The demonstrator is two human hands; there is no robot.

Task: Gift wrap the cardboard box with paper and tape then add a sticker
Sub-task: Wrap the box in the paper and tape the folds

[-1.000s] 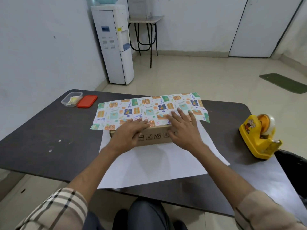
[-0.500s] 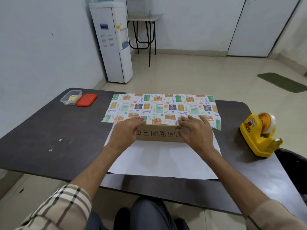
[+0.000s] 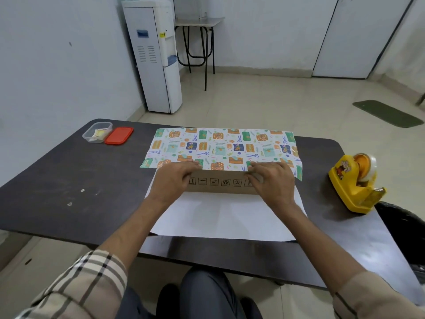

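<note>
A brown cardboard box [image 3: 218, 184] with printed handling symbols lies on the white underside of the wrapping paper [image 3: 225, 215]. The paper's far part is folded over the box top, patterned side up [image 3: 220, 146]. My left hand [image 3: 173, 183] grips the paper's edge at the box's near top edge on the left, fingers curled over it. My right hand [image 3: 272, 183] pinches the same edge on the right. A yellow tape dispenser [image 3: 354, 180] stands at the right of the table. The box top is hidden under the paper.
The dark table [image 3: 69, 180] carries a clear plastic container [image 3: 96, 132] and its red lid [image 3: 119, 135] at the far left. A black bin [image 3: 404, 231] sits by the table's right edge. A water dispenser [image 3: 156, 54] stands against the wall beyond.
The box and paper have turned from skewed to square with me. Both hands slid from flat on the box top back to its near edge, fingers now curled on the paper's edge.
</note>
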